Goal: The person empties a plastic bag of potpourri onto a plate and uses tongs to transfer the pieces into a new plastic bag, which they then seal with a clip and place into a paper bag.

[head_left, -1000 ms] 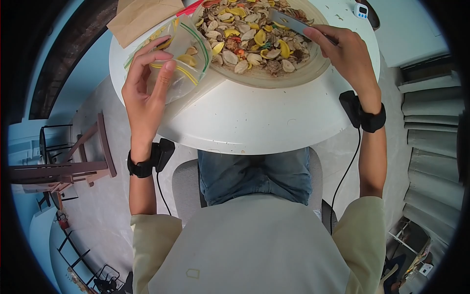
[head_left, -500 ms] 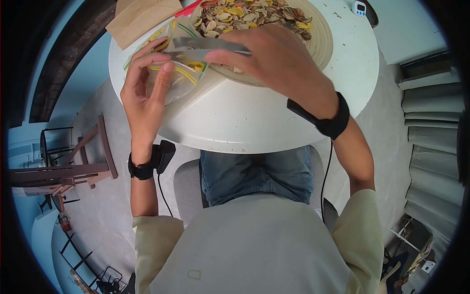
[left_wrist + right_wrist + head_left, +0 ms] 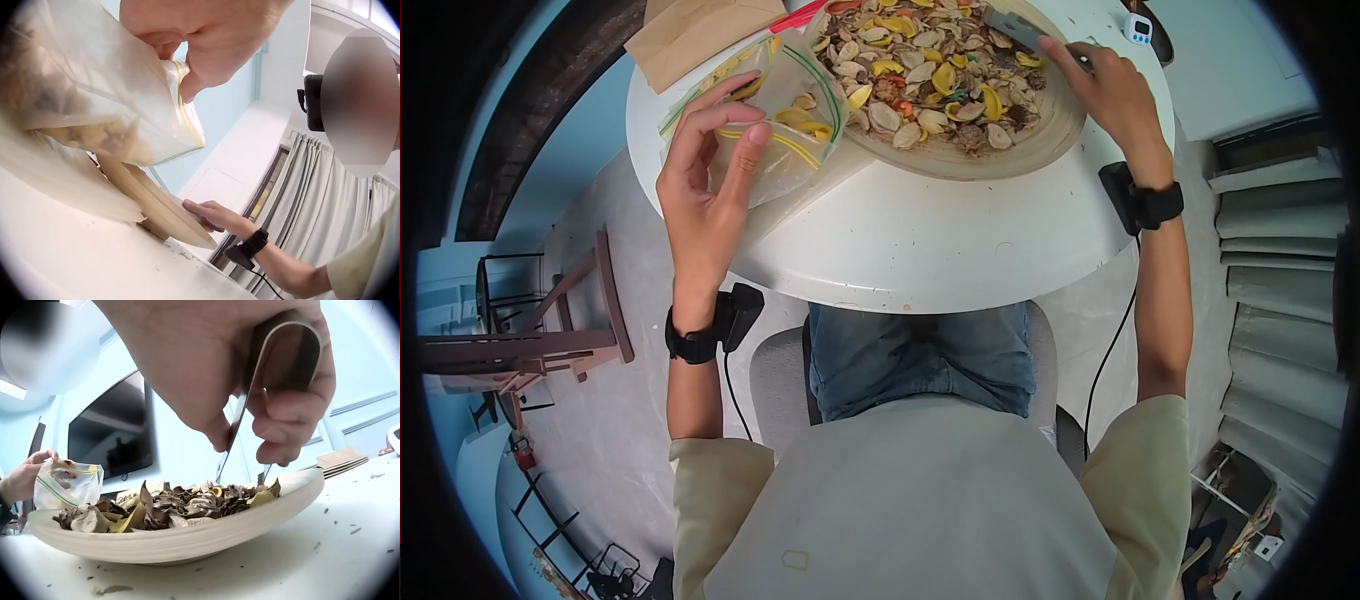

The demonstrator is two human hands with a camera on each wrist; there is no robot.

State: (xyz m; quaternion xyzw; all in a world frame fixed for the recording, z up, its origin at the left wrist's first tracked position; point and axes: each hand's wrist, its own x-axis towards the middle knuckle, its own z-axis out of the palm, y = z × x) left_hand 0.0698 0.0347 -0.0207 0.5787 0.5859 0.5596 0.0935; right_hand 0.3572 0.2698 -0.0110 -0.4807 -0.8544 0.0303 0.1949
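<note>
A wide round plate (image 3: 1040,150) holds a heap of dried petals and pods (image 3: 920,75) in beige, brown and yellow. My right hand (image 3: 1115,100) grips metal tongs (image 3: 1013,28) over the plate's right part; in the right wrist view the bent strip of the tongs (image 3: 250,381) lies within my curled fingers, its tips down at the heap. On the left, my left hand (image 3: 712,185) holds a clear zip bag (image 3: 785,170) by its rim, mouth open, with yellow and beige pieces inside. The left wrist view shows the filled bag (image 3: 94,94) below my fingers.
Brown paper bags (image 3: 690,40) lie at the table's back left, beside a red strip (image 3: 798,17). A small white timer (image 3: 1138,28) stands at the back right. Crumbs dot the white table (image 3: 900,250) in front of the plate.
The right hand with the tongs swung left to the bag's mouth, then back right over the plate. More yellow shows in the bag. The left hand keeps its hold, shifted slightly right.
</note>
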